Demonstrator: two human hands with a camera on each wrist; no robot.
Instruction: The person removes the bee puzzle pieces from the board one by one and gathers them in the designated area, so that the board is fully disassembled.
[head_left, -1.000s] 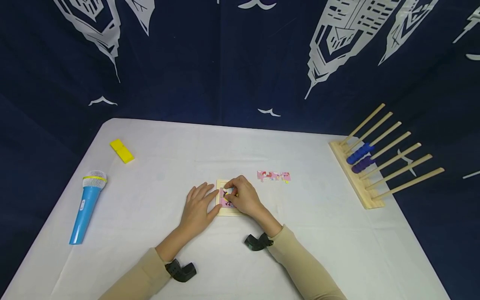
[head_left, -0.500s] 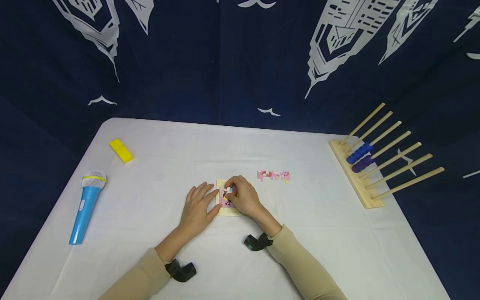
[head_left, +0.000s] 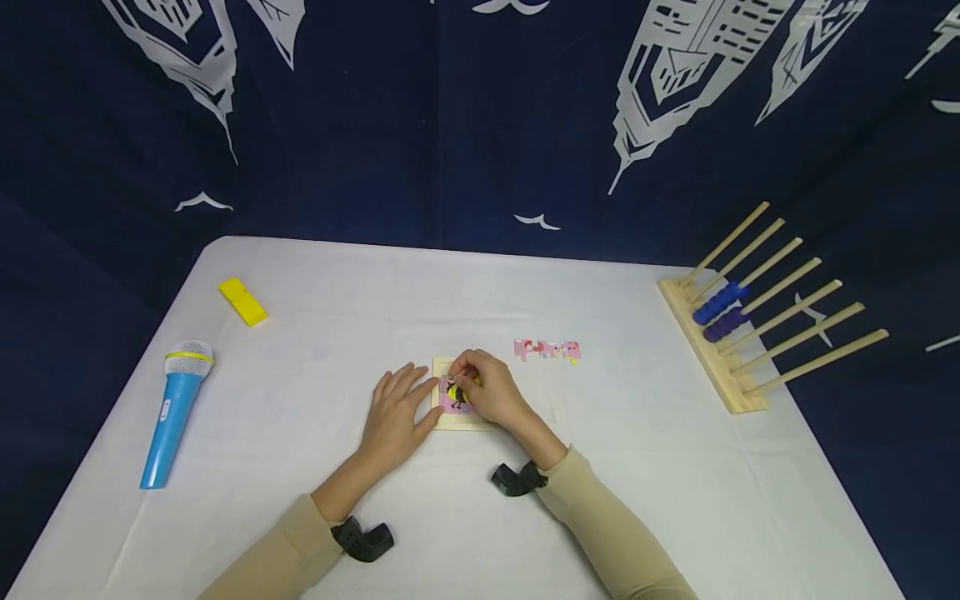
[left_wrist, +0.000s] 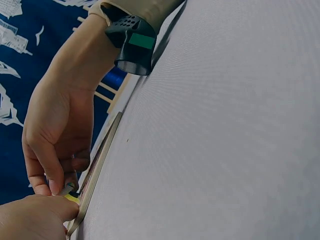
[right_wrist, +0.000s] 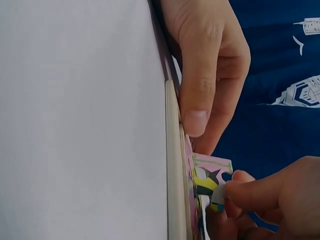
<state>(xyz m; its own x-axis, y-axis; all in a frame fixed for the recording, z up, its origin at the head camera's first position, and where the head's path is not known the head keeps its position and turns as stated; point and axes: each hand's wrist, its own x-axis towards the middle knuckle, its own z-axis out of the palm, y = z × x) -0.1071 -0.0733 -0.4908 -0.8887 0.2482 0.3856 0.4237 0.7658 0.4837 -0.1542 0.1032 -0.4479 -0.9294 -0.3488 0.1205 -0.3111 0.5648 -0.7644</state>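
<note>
A small wooden-framed jigsaw puzzle (head_left: 463, 422) lies on the white table in the head view, its pink picture showing a yellow-and-black figure. My right hand (head_left: 491, 390) is over its right side, pinching a jigsaw piece (right_wrist: 212, 162) between thumb and fingers. In the right wrist view that piece is tilted up from the board, pink with yellow and black. My left hand (head_left: 397, 417) lies spread at the frame's left edge, thumb and fingertips right at the rim. The right hand hides the right part of the picture.
A row of loose pink jigsaw pieces (head_left: 547, 350) lies beyond the board to the right. At left are a blue toy microphone (head_left: 168, 417) and a yellow block (head_left: 243, 302). A wooden peg rack (head_left: 712, 350) with blue and purple beads stands at the right edge.
My right fingers have shifted slightly over the board, and more of the yellow-and-black figure shows beside them. My left hand stays in place at the frame.
</note>
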